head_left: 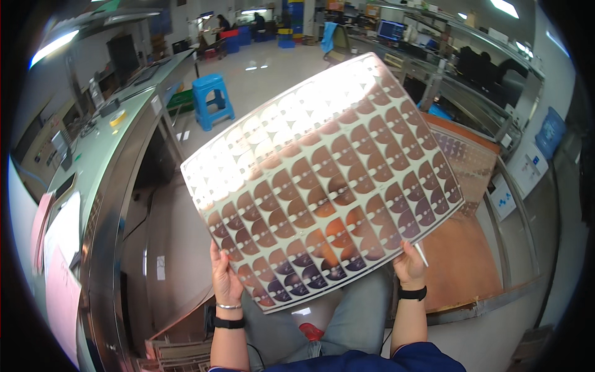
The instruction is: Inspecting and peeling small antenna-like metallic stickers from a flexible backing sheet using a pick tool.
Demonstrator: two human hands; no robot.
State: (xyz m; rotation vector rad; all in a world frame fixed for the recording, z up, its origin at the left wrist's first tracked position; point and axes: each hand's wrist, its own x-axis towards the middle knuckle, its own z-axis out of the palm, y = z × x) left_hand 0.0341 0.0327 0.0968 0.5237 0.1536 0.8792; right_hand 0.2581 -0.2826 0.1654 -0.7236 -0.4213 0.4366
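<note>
A large, thin panel (297, 223) with rows of shiny copper-coloured, rounded shapes on a pale ground is held up tilted in front of me; it looks like a circuit board panel. My left hand (226, 280) grips its lower left edge, fingers partly hidden behind it. At the lower right edge, my right hand (410, 266) is closed on the panel too. A slim white pointed thing (421, 254) sticks out beside the right fingers; its kind is not clear. Bright glare covers the panel's upper part.
To the left runs a long bench (93, 155) with a roll of yellow tape (118, 118) and papers (65, 229). A blue stool (212, 102) stands beyond it. On the right, a similar panel (465, 155) rests by a brown board (462, 260) in a metal-framed stand.
</note>
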